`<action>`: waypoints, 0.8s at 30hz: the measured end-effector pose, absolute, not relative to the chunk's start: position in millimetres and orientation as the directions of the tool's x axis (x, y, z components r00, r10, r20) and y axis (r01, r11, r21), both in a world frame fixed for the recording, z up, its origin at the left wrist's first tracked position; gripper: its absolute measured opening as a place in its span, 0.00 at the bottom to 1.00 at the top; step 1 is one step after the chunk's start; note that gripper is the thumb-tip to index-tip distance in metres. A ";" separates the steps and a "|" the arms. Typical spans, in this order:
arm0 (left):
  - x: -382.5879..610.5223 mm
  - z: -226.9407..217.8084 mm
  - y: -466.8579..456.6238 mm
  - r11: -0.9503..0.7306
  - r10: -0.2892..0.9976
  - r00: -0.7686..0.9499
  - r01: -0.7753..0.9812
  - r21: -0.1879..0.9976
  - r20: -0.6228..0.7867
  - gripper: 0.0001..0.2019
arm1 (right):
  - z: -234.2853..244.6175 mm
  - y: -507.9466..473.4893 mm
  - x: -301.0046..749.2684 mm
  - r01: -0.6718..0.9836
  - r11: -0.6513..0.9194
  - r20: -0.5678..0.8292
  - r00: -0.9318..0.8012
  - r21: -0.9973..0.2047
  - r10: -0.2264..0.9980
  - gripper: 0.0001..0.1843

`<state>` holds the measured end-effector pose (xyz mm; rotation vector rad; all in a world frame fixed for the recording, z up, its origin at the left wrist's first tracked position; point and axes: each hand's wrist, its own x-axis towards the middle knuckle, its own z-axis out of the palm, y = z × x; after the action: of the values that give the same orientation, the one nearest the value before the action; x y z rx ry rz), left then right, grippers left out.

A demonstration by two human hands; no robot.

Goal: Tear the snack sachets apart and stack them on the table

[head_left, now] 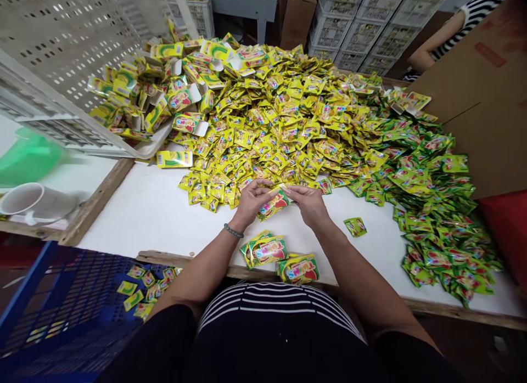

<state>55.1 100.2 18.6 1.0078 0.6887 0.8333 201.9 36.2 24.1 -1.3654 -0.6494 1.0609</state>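
Left hand (252,203) and right hand (309,203) are clamped on either end of a carton (274,206), likely steadying it, just in front of the sachet heap (284,133). Left of the heap, a crate (57,78) lies tipped over, presumably so its open boxes (181,99) are within reach.

— Passages?
— Bare tabletop (135,207) is lying left of the left hand (251,203); right of the right hand (309,206), one green sachet (355,226) is interrupting.
— Obstacles?
— Yellow sachet heap (267,130) is blocking ahead; white crate (53,88), far left; green sachet pile (444,240), right.
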 end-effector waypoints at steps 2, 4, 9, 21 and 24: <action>54.7 19.2 100.3 0.283 0.858 0.503 -0.291 0.914 -0.106 0.24 | 26.3 35.1 201.1 -0.188 -0.104 -0.173 0.401 -0.977 0.899 0.19; 54.5 19.2 100.3 0.279 0.870 0.484 -0.316 0.907 -0.098 0.24 | 28.6 31.1 197.4 -0.069 -0.069 -0.090 0.378 -0.995 0.922 0.18; 54.6 19.2 97.5 0.298 0.873 0.476 -0.345 0.890 -0.107 0.23 | 27.5 14.2 174.4 0.503 0.047 0.279 0.397 -0.863 0.874 0.22; 51.8 44.1 91.2 0.428 0.757 0.599 -0.152 0.891 -0.262 0.26 | 47.6 -28.4 210.9 0.190 -0.101 -0.065 0.188 -0.977 0.980 0.36; 39.7 57.4 77.6 0.330 0.595 0.755 0.082 0.940 -0.275 0.23 | 47.4 -71.0 230.7 0.412 -0.241 -0.225 0.087 -0.879 0.970 0.35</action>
<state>39.7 77.6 57.4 1.2061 0.6670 0.3699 230.7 -71.0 47.4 -1.7325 -1.3693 1.1219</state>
